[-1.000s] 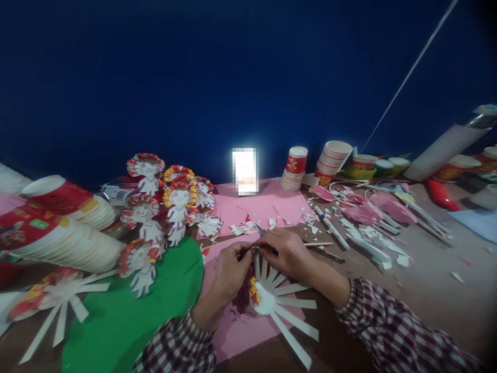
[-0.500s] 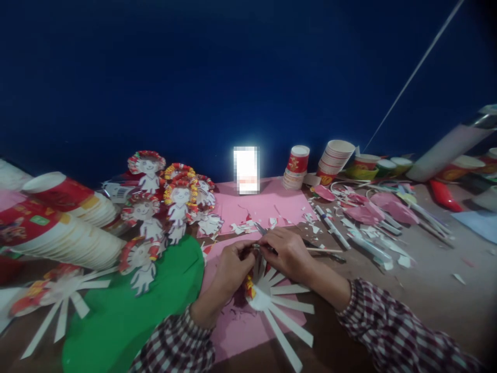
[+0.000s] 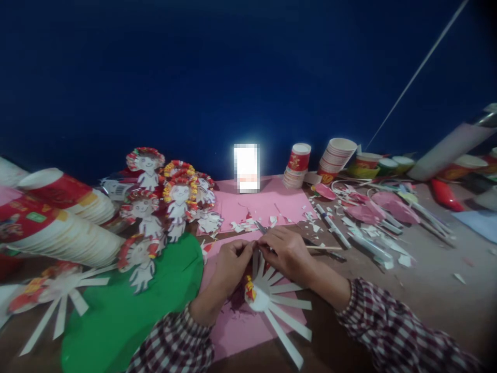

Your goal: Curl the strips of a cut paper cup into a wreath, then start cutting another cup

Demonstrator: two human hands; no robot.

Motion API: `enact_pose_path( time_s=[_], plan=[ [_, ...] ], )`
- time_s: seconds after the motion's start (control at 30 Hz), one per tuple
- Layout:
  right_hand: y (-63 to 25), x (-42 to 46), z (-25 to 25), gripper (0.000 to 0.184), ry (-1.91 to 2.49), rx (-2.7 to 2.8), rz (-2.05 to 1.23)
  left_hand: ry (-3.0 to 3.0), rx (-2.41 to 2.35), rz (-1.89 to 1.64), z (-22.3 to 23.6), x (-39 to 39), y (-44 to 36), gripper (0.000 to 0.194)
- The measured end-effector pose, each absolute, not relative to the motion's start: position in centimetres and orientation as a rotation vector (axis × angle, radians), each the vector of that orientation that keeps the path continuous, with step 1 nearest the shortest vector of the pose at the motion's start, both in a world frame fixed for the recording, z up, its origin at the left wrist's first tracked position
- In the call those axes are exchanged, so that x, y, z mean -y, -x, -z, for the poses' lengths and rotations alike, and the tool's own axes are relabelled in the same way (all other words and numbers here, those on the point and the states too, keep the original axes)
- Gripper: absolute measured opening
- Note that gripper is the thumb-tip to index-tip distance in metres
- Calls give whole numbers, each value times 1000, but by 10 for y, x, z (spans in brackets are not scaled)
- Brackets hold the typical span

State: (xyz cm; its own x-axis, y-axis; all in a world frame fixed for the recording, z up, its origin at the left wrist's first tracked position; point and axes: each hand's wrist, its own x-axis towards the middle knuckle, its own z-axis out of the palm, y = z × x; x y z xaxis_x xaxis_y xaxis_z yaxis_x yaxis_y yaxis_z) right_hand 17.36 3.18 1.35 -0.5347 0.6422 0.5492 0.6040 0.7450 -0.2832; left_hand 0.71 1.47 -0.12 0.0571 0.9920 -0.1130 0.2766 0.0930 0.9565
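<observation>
The left hand (image 3: 233, 263) and the right hand (image 3: 288, 255) meet at the fingertips, both pinching the far end of 1 white strip of a cut paper cup (image 3: 259, 302). The cup sits on the near side of the fingers, between the 2 wrists, its other strips fanned toward the right forearm and the wearer. Beneath it is a pink sheet (image 3: 236, 336) on the worktop (image 3: 446, 290); whether they touch, I cannot tell.
</observation>
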Motion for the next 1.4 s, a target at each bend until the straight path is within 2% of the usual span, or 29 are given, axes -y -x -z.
enact_pose_path(
  time_s=[0.33,0.8,1.03,1.27,1.4],
  plan=[
    [-174,-33,-11,5,967,2284,-183,-1310,-1360,-1006,4,-15,-9,22],
    [-176,-33,-5,10,1109,2276,-309,-1244,-1278,-1023,5,-16,-8,20],
    [-176,-31,-7,13,1128,2269,-336,-1184,-1249,-1037,3,-16,-10,21],
    [-176,-33,-8,8,1041,2319,-281,-1162,-1216,-1056,7,-18,-8,36],
    [-175,-34,-8,8,1013,2307,-251,-1171,-1232,-1039,6,-17,-9,35]
  ],
)
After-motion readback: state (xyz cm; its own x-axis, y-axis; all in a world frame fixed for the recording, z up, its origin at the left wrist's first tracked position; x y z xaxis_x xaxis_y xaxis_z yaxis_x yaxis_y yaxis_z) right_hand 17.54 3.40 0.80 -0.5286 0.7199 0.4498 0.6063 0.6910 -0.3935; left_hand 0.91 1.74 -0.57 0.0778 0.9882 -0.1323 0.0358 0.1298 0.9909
